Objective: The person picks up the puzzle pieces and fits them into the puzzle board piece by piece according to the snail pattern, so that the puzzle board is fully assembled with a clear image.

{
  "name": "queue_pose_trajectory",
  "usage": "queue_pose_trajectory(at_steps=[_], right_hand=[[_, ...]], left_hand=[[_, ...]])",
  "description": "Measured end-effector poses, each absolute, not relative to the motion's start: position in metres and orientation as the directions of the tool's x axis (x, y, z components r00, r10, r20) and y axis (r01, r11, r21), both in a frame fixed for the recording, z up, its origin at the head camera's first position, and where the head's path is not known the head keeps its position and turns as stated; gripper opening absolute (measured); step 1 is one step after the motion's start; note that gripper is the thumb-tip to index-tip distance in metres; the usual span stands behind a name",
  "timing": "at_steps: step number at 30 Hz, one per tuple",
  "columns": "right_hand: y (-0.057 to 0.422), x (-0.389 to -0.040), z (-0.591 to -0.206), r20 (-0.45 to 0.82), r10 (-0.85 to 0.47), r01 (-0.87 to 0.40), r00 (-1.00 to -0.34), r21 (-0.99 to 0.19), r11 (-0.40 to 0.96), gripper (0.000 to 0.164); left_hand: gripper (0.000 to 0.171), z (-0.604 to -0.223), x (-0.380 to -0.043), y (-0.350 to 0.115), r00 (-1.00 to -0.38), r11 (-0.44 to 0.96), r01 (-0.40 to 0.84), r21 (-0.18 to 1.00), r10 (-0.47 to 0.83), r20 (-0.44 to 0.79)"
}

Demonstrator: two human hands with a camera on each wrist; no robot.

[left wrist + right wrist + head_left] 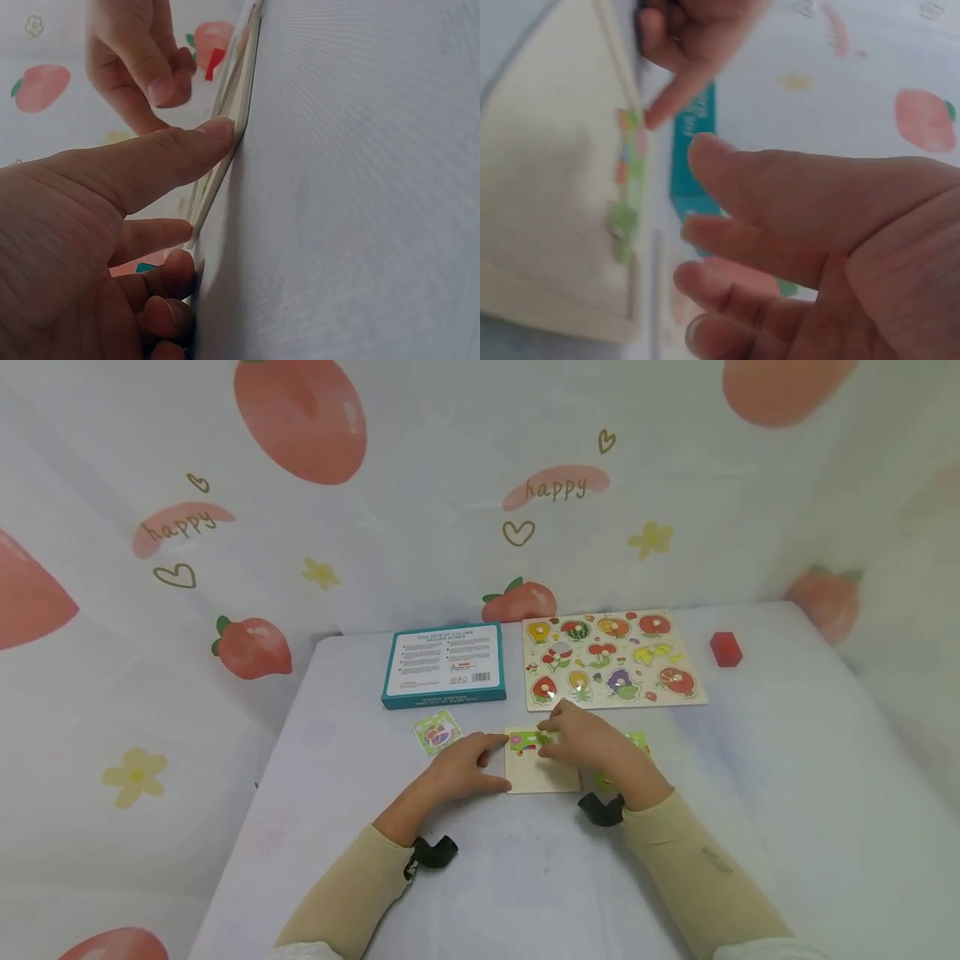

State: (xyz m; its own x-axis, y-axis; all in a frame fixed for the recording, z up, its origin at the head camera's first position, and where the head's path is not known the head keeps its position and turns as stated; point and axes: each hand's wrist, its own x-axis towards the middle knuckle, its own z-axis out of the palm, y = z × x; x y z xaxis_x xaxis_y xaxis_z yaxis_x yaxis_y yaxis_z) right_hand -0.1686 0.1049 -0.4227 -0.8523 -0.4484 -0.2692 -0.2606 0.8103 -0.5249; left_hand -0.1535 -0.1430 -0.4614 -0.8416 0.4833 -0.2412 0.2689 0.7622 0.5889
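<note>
A small pale wooden puzzle board (542,777) lies on the white table, with a strip of colourful green puzzle pieces (523,742) along its far edge. My left hand (465,768) holds the board at its left side, thumb at the near corner and index finger at the far one. In the left wrist view the thumb (180,156) presses against the board's edge. Over the board's right part hovers my right hand (588,743). In the right wrist view its thumb (765,176) and fingers are apart, with nothing between them.
A colourful picture square (437,732) lies left of the board. More green pieces (639,742) are partly hidden by the right forearm. Behind stand a teal-edged box (446,664) and a fruit peg puzzle (615,660). A red block (726,649) sits far right.
</note>
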Motion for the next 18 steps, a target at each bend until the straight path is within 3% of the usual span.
queue_pose_trajectory(at_steps=[7,18], right_hand=[[0.124,-0.165,-0.401,-0.201,-0.444,-0.241,-0.873,-0.613,0.752,0.045],[0.145,-0.147,-0.367,-0.092,-0.403,-0.252,-0.911,-0.65,0.717,0.047]], left_hand=[[0.076,-0.462,-0.153,-0.143,-0.843,0.766,0.276,0.581,0.483,-0.238],[0.076,-0.463,-0.152,-0.142,-0.847,0.765,0.264,0.587,0.475,-0.238]])
